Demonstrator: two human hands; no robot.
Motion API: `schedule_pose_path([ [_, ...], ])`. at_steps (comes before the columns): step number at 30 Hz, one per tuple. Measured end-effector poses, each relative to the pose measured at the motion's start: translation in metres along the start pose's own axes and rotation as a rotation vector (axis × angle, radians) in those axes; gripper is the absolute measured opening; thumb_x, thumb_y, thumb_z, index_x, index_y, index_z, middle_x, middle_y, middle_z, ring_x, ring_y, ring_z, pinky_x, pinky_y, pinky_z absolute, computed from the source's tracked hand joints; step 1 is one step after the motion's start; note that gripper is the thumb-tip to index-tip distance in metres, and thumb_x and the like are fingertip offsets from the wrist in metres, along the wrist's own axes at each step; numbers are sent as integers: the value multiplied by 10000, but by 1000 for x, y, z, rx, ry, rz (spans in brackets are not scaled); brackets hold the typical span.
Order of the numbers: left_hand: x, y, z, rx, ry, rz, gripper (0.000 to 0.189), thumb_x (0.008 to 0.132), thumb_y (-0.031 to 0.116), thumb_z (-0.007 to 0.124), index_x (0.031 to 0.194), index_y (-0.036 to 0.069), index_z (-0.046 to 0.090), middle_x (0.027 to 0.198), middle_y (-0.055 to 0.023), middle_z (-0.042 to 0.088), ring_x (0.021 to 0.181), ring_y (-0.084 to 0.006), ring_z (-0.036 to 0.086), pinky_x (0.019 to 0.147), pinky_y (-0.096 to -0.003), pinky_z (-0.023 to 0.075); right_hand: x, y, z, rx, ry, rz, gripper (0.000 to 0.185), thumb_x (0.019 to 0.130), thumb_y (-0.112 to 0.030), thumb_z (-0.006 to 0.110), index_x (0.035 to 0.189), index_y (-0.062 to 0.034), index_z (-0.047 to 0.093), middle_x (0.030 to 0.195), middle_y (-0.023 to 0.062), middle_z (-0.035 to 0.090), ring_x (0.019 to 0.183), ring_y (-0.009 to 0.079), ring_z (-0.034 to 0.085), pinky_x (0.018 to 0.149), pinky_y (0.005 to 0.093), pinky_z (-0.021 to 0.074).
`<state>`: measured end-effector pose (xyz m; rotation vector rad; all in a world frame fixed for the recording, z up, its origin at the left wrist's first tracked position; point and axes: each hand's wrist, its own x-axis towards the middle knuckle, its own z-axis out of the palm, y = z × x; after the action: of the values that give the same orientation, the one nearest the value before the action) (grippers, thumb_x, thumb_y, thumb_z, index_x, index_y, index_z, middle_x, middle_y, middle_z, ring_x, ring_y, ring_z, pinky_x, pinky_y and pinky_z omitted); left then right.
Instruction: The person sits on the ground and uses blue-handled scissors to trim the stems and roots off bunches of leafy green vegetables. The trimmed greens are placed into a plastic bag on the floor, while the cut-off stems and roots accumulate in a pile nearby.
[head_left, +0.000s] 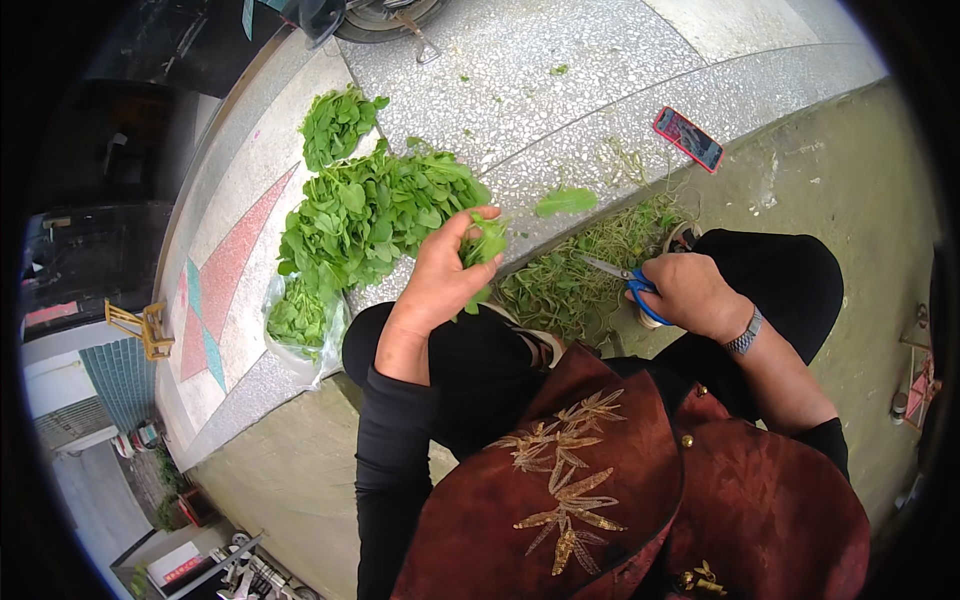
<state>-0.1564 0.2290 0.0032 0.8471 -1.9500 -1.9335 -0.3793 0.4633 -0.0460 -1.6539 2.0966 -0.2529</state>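
Observation:
My left hand curls around a small bunch of leafy greens, just in front of a large heap of the same greens on the speckled terrazzo step. In my right hand is a pair of scissors with blue handles; the blades point left, over the trimmings. Roots and cut stems lie in a pile on the ground between my feet. One loose leaf rests on the step near its edge. A clear plastic bag holding more greens stands at the heap's near left.
A smaller bundle of greens lies beyond the heap. A phone in a red case sits at the step's edge on the right. Part of a motorcycle wheel shows at the top. A small yellow stool stands far left.

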Motion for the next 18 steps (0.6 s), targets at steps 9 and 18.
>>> schedule_pose_path([
  [9, 3, 12, -53, 162, 149, 8, 251, 972, 26, 594, 1219, -10, 625, 902, -3, 646, 744, -79, 568, 727, -214, 478, 13, -12, -10, 54, 15, -15, 375, 892, -369, 689, 751, -41, 573, 744, 185, 616, 747, 413, 615, 642, 500, 487],
  [18, -18, 18, -247, 382, 955, 77, 244, 970, 121, 613, 1186, 15, 653, 1077, -77, 710, 908, -129, 677, 719, -253, 517, 36, -16, -45, -70, -184, -135, 291, 825, -291, 717, 779, -32, 592, 756, 197, 623, 754, 422, 624, 669, 501, 497],
])
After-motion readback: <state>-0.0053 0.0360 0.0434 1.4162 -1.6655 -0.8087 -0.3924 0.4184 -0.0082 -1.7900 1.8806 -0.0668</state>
